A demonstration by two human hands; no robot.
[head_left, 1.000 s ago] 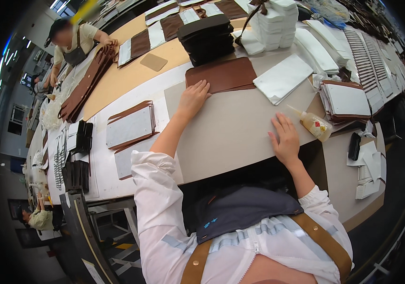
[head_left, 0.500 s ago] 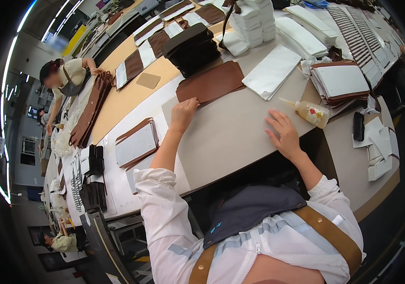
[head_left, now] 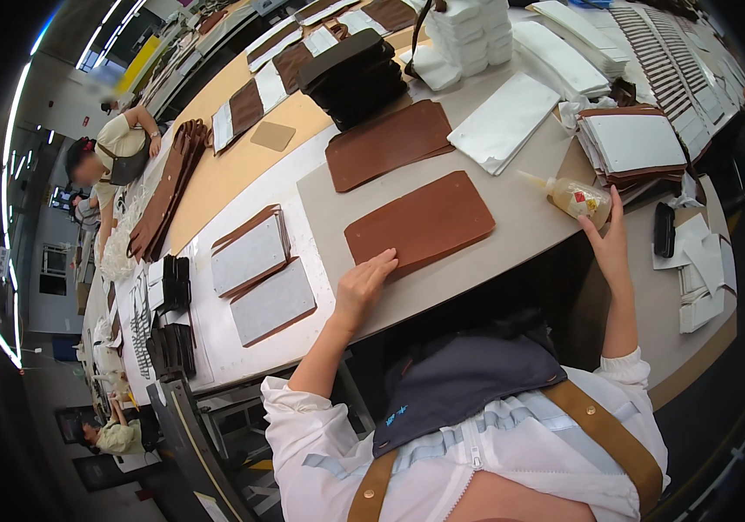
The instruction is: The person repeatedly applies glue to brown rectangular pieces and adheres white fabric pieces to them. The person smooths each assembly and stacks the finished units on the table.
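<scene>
Item 1: brown panel [head_left: 424, 217], qty 1 visible, leather-like, rounded corners. Loc.: flat on the grey surface [head_left: 477, 300], directly fwd & right of L hand, left of R hand. Handling, my est.: light, semi-stiff, bends w/o breaking; smooth face may slide, nails may mark it. Best hold, I'd say: near L corner or short edges, thumb under, fingers flat on top.

Item 2: L hand [head_left: 365, 287]. Fingers tog., tips on panel's near-left corner; thumb hidden, so I can't tell if pinching.

Item 3: R hand [head_left: 609, 239]. Thumb & fingers spread apart at butt end of bottle; can't tell how firmly it grips.

Item 4: bottle [head_left: 579, 200], translucent w/ yellowish contents, thin nozzle, on its side by R hand's fingertips. Est.: light, squeezable, prone to roll or drip; I'd take it mid-body, nozzle clear.

Surrounds: second brown panel [head_left: 390, 143], beyond L hand, apart from item 1. White sheets [head_left: 504, 122], fwd-left of R hand. Brown-edged stack [head_left: 633, 143], beyond R hand. Grey-faced panel [head_left: 272, 302], left of L hand.
</scene>
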